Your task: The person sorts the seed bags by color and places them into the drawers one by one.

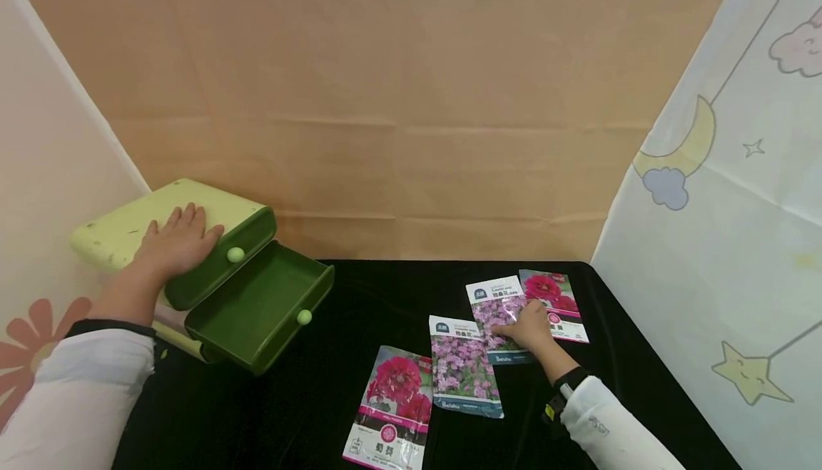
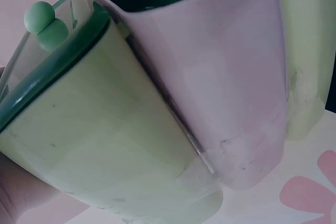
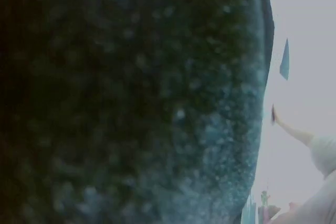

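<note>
In the head view, four glossy packets (image 1: 388, 406), two with red blooms and two with purple, lie on black cloth (image 1: 289, 413) right of my smooth, rounded green drawer box (image 1: 122, 235). One drawer (image 1: 257, 306) juts out; two round knobs (image 1: 235, 254) show. My left hand (image 1: 176, 244) lies flat on top, fingers spread; well apart, my right hand (image 1: 530, 325) touches the farther purple packet (image 1: 496, 309), whether pinching I cannot tell.

The left wrist view shows a smooth pinkish section (image 2: 226, 77).

In the right wrist view, a dark speckled surface (image 3: 131, 98) blurs.
</note>
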Action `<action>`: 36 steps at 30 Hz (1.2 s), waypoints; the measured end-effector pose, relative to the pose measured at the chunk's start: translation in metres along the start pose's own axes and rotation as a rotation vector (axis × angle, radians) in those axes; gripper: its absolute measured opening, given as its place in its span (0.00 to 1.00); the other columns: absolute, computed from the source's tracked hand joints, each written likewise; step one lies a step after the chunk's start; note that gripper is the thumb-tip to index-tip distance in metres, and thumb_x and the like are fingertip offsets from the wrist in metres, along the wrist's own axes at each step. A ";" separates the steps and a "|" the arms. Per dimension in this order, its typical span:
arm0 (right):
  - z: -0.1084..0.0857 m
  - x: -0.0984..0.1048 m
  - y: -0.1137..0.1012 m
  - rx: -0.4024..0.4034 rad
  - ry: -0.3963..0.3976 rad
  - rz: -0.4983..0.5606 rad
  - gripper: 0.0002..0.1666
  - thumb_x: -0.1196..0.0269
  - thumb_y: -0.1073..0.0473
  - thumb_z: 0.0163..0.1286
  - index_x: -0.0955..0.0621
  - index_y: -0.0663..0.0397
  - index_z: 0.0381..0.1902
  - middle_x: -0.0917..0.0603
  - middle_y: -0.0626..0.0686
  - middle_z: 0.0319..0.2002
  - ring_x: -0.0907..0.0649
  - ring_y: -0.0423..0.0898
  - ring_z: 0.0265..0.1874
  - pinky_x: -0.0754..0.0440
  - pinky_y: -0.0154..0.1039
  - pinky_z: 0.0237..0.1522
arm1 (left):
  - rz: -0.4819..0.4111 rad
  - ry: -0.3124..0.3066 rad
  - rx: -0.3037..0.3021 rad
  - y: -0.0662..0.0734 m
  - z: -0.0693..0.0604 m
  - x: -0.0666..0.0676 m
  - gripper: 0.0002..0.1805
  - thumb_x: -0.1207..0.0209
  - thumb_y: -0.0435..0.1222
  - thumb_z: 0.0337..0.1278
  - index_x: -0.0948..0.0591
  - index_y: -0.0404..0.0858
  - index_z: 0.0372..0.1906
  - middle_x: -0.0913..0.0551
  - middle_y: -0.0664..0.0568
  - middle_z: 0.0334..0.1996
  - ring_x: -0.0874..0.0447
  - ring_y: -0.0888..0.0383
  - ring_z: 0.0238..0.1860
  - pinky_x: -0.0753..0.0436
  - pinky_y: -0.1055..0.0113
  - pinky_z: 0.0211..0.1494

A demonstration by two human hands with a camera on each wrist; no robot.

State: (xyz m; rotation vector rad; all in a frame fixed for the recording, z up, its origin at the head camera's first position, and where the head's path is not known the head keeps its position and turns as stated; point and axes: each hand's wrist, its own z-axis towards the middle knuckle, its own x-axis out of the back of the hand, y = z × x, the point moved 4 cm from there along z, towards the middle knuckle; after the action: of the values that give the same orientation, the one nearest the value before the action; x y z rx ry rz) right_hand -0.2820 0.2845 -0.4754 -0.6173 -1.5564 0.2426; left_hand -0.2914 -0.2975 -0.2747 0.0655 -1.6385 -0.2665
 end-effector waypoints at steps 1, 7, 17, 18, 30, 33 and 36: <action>-0.001 0.002 -0.001 -0.009 0.012 0.049 0.55 0.26 0.49 0.54 0.47 0.82 0.57 0.37 0.77 0.52 0.32 0.69 0.52 0.30 0.61 0.60 | 0.000 0.002 -0.002 -0.001 0.001 0.000 0.45 0.75 0.56 0.74 0.62 0.16 0.70 0.66 0.19 0.70 0.70 0.23 0.70 0.66 0.26 0.66; -0.004 0.019 -0.014 -0.014 0.035 0.160 0.48 0.31 0.59 0.60 0.50 0.78 0.61 0.32 0.80 0.54 0.27 0.72 0.55 0.27 0.62 0.59 | -0.026 0.014 -0.016 -0.005 0.005 0.006 0.45 0.73 0.55 0.75 0.59 0.15 0.70 0.63 0.17 0.69 0.69 0.22 0.69 0.65 0.23 0.64; -0.015 0.048 -0.045 0.022 0.084 0.253 0.35 0.35 0.59 0.64 0.33 0.73 0.62 0.25 0.74 0.56 0.23 0.67 0.53 0.25 0.61 0.56 | -0.257 0.388 0.023 0.032 -0.025 0.005 0.44 0.71 0.56 0.75 0.61 0.22 0.73 0.62 0.24 0.73 0.71 0.30 0.74 0.65 0.30 0.70; -0.018 0.049 -0.048 0.027 0.086 0.269 0.34 0.35 0.58 0.65 0.32 0.72 0.62 0.24 0.73 0.56 0.22 0.67 0.52 0.24 0.60 0.56 | -0.303 0.436 0.010 0.043 -0.031 0.001 0.43 0.70 0.55 0.75 0.61 0.24 0.74 0.62 0.26 0.74 0.71 0.32 0.75 0.64 0.32 0.71; -0.061 0.035 -0.085 0.015 0.019 0.665 0.31 0.34 0.57 0.66 0.29 0.61 0.64 0.21 0.66 0.57 0.17 0.49 0.43 0.20 0.39 0.45 | -0.776 0.529 -0.190 0.165 -0.075 -0.086 0.32 0.52 0.43 0.74 0.46 0.41 0.76 0.48 0.42 0.76 0.52 0.41 0.76 0.46 0.37 0.73; -0.076 0.019 -0.100 0.057 -0.054 0.773 0.31 0.36 0.59 0.67 0.30 0.61 0.65 0.21 0.65 0.57 0.16 0.48 0.42 0.19 0.38 0.44 | -0.890 0.464 -0.216 0.184 -0.074 -0.111 0.31 0.50 0.41 0.73 0.43 0.40 0.75 0.44 0.44 0.75 0.49 0.43 0.76 0.45 0.39 0.73; -0.092 0.006 -0.115 0.121 -0.128 0.872 0.32 0.38 0.61 0.68 0.34 0.64 0.68 0.28 0.65 0.64 0.22 0.56 0.56 0.22 0.49 0.57 | -0.994 0.365 -0.224 0.200 -0.070 -0.134 0.33 0.49 0.42 0.72 0.44 0.40 0.76 0.43 0.46 0.75 0.48 0.46 0.76 0.44 0.46 0.75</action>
State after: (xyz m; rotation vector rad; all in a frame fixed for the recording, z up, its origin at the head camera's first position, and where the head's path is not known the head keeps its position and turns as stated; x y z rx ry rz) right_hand -0.2197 0.1726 -0.4031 -1.1753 -1.2939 1.0364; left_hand -0.1870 -0.0856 -0.3591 0.7218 -1.0916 -1.1198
